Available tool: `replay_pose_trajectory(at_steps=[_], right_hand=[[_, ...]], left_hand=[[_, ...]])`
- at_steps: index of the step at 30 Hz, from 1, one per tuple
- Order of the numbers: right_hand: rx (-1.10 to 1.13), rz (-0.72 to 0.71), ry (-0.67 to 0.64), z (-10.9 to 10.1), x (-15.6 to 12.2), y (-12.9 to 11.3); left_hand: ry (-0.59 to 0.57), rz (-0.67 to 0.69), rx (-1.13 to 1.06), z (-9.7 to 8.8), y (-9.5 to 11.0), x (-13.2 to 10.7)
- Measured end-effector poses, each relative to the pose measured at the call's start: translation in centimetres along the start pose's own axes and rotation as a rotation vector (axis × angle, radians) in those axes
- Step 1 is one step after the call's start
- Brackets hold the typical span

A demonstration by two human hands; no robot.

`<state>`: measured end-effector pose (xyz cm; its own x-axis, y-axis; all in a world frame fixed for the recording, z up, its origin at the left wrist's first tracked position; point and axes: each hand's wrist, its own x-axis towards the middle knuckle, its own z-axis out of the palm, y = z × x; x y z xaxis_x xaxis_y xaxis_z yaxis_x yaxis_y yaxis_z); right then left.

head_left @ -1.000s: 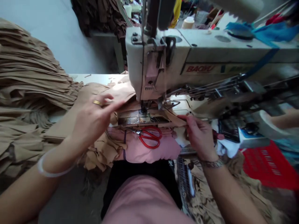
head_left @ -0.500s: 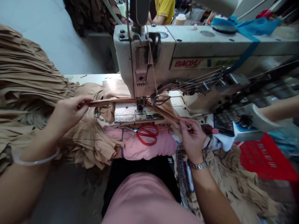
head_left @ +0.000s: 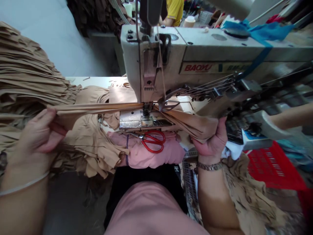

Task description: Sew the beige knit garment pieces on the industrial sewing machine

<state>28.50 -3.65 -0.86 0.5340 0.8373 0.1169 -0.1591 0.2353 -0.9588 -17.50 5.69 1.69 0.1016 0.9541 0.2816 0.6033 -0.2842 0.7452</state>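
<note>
Wider apart than a moment ago, both hands now stretch a tan fabric band (head_left: 97, 108) taut across the needle plate (head_left: 141, 118) of the BAOYU sewing machine (head_left: 161, 65), running under its presser foot (head_left: 147, 107). The left hand (head_left: 34, 138) pinches the band's end between thumb and curled fingers. The right hand (head_left: 210, 145) clutches a bunched fold against its palm, its fingertips hidden behind the cloth. Red-handled scissors (head_left: 153, 142) lie on a pink cloth bundle (head_left: 156, 156) just below the plate. Further right sits a red plastic crate (head_left: 274, 166), its contents hidden; stacked tan fabric pieces (head_left: 26, 65) pile up at left.
</note>
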Motion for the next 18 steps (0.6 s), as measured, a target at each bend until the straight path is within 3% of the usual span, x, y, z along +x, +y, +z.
replay_pose_trajectory(at_steps=[2,3,4,5,7,9,12,14,18], right_hand=[[-0.206,-0.161,-0.081,2.7,-1.0,-0.1],[-0.341,-0.257,-0.216,4.1,-1.4,0.0],[-0.477,-0.351,-0.412,5.4,-1.8,0.1],[-0.618,-0.469,-0.61,6.3,-2.0,0.3],[-0.919,-0.706,-0.858,7.1,-1.8,0.8],[-1.204,-0.891,-0.864,6.5,-1.0,1.2],[-1.456,-1.059,-0.771,4.5,0.5,1.4],[-1.49,-1.167,-0.775,3.7,1.0,1.3],[-1.402,-1.288,-0.796,3.9,0.4,1.3]], left_hand=[[0.058,-0.046,-0.147,1.5,2.4,0.8],[0.038,-0.01,-0.183,2.7,3.8,1.0],[-0.019,0.11,-0.151,4.1,5.2,1.1],[-0.17,0.247,-0.058,5.6,6.5,1.0],[-0.367,0.422,0.059,8.6,8.2,0.6],[-0.397,0.619,0.285,10.9,8.9,-0.1],[-0.242,0.779,0.571,12.5,8.8,-1.1],[-0.178,0.818,0.615,12.6,8.8,-1.8],[-0.184,0.846,0.555,12.6,9.5,-2.8]])
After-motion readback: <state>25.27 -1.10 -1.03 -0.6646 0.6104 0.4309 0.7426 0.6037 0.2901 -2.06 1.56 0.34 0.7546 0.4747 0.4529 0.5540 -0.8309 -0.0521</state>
